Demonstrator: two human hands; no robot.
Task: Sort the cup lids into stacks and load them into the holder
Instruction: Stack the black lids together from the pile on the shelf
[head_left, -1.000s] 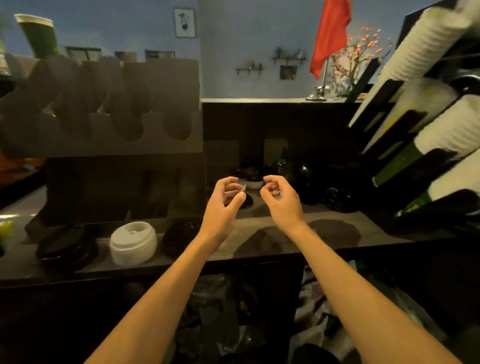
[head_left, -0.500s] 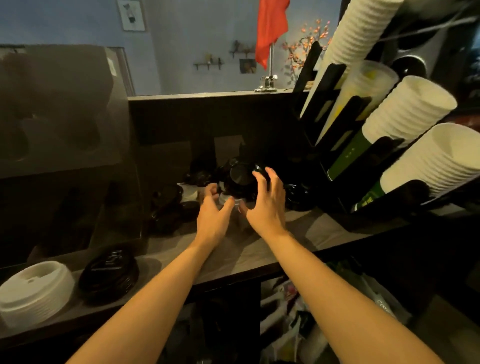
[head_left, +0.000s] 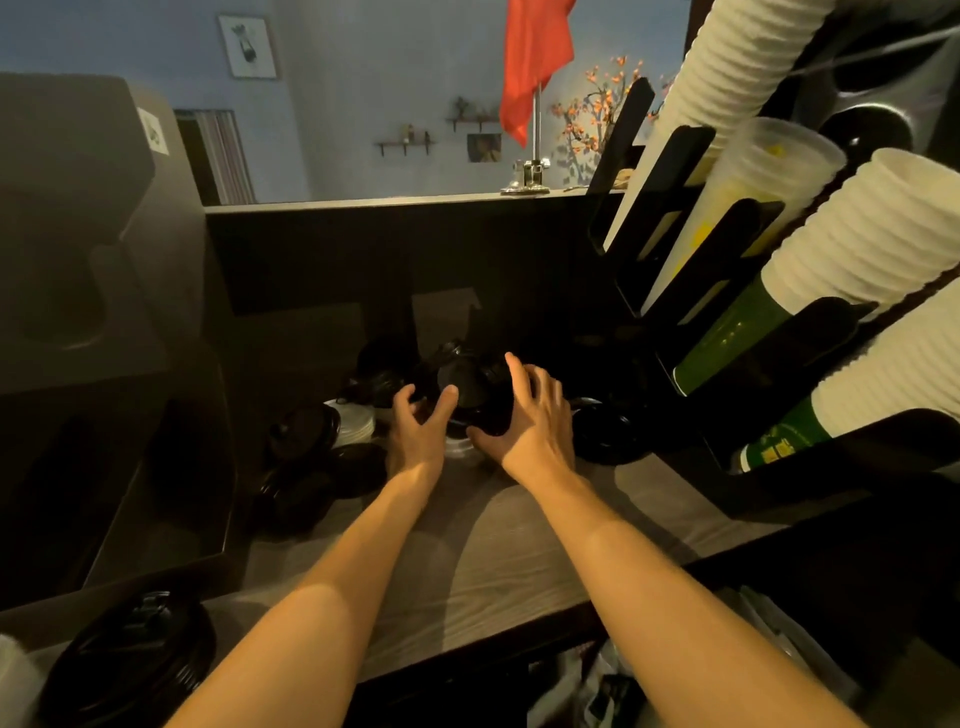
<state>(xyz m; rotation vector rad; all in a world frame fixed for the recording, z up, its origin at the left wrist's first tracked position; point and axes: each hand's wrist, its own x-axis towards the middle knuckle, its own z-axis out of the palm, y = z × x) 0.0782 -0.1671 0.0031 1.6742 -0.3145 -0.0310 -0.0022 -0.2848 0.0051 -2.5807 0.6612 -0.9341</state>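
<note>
The black lids (head_left: 470, 387) stand mid-frame at the back of the surface (head_left: 467, 561), hemmed in by the back wall (head_left: 415, 260), loose lids (head_left: 304, 431) on the left and the cup rack (head_left: 821, 452) on the right; bare wood lies nearer. The left hand (head_left: 415, 434) and right hand (head_left: 532, 423) curl around them from either side.

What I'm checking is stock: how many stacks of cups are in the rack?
4, in the rack at right: top white stack, clear stack below it, middle white stack, bottom white stack. More may be out of frame.
</note>
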